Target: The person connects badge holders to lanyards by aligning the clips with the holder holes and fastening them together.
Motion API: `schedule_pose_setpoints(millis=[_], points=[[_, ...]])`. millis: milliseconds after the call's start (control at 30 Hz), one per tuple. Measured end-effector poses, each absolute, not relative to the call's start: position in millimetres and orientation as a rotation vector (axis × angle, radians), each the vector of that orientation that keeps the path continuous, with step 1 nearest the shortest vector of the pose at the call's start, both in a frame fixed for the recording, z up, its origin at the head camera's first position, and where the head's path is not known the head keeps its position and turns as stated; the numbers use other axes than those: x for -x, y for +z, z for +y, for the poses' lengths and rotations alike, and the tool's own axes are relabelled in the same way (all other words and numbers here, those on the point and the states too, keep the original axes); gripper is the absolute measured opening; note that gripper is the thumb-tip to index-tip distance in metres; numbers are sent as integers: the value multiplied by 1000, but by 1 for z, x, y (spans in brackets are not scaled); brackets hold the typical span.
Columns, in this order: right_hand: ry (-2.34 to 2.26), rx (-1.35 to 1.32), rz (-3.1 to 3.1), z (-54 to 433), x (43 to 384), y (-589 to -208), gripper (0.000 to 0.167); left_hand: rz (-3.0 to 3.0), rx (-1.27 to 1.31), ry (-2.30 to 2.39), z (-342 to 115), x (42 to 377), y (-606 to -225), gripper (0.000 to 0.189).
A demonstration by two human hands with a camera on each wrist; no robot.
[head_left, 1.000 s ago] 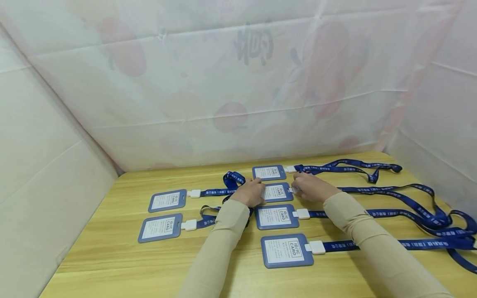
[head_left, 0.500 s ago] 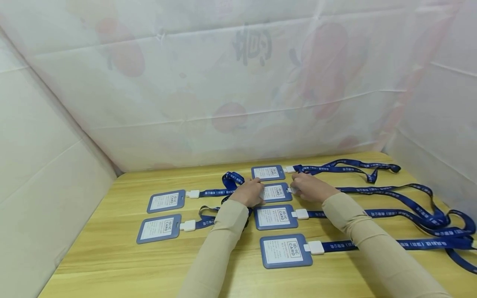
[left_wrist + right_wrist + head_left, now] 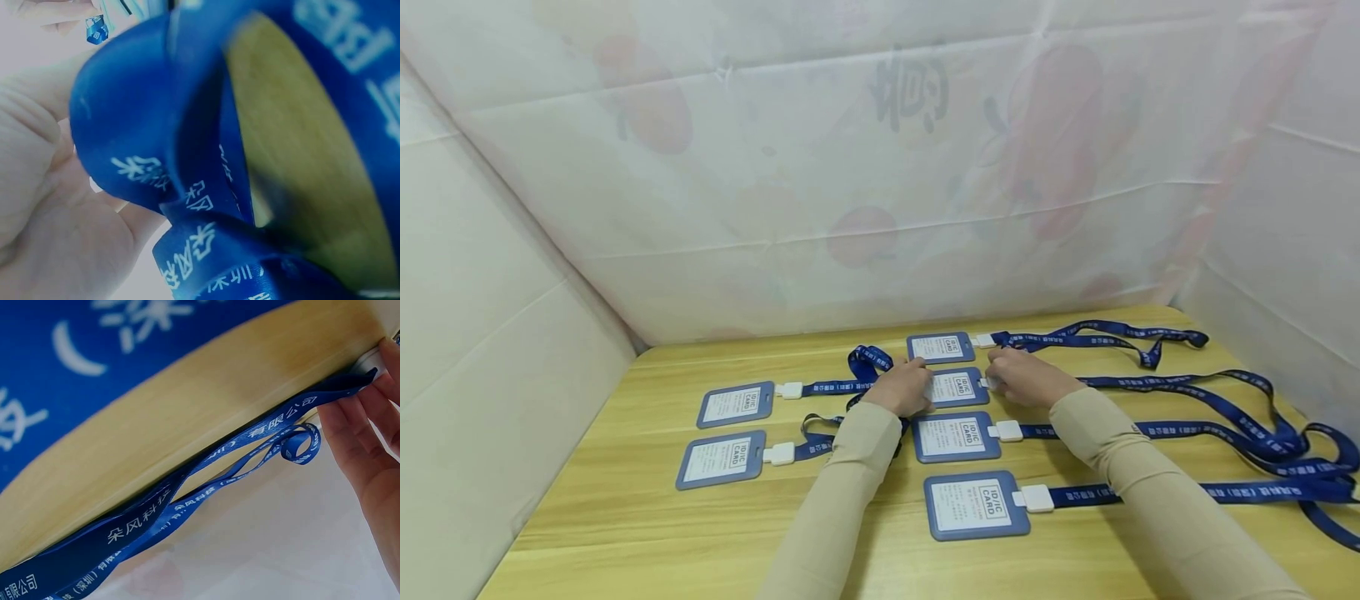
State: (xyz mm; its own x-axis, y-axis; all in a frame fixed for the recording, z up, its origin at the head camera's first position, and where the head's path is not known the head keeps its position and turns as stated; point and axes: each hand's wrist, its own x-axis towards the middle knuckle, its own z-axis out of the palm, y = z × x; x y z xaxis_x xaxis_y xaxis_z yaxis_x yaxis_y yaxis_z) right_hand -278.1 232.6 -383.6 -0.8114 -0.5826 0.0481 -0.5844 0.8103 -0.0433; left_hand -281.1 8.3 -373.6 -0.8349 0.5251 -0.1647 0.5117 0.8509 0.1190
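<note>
Near the middle of the table, a blue-framed badge holder (image 3: 957,387) with a white ID/IC card lies between my two hands in the head view. My left hand (image 3: 904,388) holds its left edge, fingers curled; the fingertips are partly hidden. At its right end my right hand (image 3: 1030,378) pinches the white lanyard clip (image 3: 990,383), mostly covered by the fingers. From there a navy lanyard (image 3: 1150,382) runs right. In the right wrist view, thumb and fingers close on the clip (image 3: 372,362). A blue strap (image 3: 125,119) crosses in front of the left palm in the left wrist view.
One badge holder (image 3: 940,347) lies behind, two more (image 3: 957,437) (image 3: 976,506) in front, in the same column. Two others (image 3: 735,404) (image 3: 721,460) lie at left, their straps bunched under the left forearm. Pale cloth walls (image 3: 865,167) enclose the wooden table (image 3: 625,533).
</note>
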Motion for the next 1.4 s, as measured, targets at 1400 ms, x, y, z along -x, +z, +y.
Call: schedule_pose_setpoints(millis=[1400], points=[[83,-895,-3010,228,274,-381,16,2828,-794,98,10,281,-373,43]])
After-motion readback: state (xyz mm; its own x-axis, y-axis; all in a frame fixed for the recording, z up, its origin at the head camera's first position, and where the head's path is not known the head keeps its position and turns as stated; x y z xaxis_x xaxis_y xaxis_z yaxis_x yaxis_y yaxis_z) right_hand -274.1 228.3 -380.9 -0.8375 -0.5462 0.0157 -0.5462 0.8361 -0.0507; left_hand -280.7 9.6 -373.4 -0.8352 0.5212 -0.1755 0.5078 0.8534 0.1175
